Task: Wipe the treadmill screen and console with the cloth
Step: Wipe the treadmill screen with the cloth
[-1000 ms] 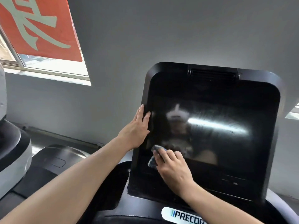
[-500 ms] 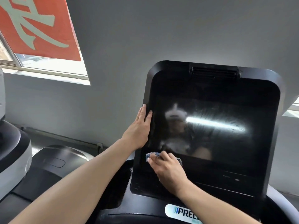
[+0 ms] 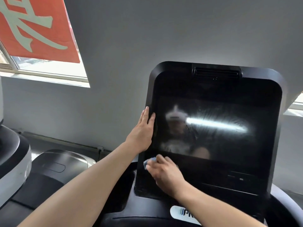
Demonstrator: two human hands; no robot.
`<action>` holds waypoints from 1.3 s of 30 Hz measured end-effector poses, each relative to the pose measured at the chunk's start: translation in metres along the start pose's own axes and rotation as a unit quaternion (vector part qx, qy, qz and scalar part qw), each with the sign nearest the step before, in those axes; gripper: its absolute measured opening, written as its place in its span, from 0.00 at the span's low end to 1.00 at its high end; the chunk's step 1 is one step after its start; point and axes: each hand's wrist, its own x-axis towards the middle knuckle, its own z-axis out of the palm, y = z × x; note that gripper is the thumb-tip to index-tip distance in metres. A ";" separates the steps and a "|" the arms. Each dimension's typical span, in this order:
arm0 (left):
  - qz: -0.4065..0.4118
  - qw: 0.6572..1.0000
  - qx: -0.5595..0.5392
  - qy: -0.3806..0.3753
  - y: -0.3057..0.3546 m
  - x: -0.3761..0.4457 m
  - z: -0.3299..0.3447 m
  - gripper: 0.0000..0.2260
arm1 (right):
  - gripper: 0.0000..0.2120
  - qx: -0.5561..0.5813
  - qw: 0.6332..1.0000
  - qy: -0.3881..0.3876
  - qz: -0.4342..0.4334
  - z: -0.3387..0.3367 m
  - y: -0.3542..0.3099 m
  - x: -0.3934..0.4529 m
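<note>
A black treadmill console (image 3: 265, 82) stands upright in front of me, its glossy screen (image 3: 229, 136) showing smears and a bright reflection. My left hand (image 3: 142, 131) lies flat with straight fingers against the console's left edge. My right hand (image 3: 165, 174) presses a small blue cloth (image 3: 150, 162) onto the lower left part of the panel, just below the screen. Most of the cloth is hidden under my fingers.
A white label with blue lettering (image 3: 183, 213) sits below the console. A neighbouring machine's dark cover (image 3: 60, 163) and a white and black machine (image 3: 13, 163) stand to the left. A window with a red banner (image 3: 32, 25) is at the upper left of the grey wall.
My right hand has slid the cloth down and to the left, off the screen's lower corner onto the panel below. My left hand has stayed on the console's left edge.
</note>
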 end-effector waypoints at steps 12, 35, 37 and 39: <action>0.005 1.000 -0.010 0.013 -0.006 0.001 0.006 0.42 | 0.12 0.038 0.999 -0.020 -0.014 0.010 -0.016 -0.025; 0.023 0.999 0.011 0.031 -0.010 0.004 0.013 0.40 | 0.21 0.078 0.991 -0.008 0.105 -0.005 -0.022 0.005; 0.013 0.999 -0.011 0.030 -0.010 0.002 0.013 0.41 | 0.24 0.079 0.992 -0.028 0.093 0.003 -0.037 -0.004; 0.013 0.999 -0.011 0.031 -0.008 0.002 0.011 0.40 | 0.29 0.082 0.991 -0.038 0.101 0.004 -0.038 -0.009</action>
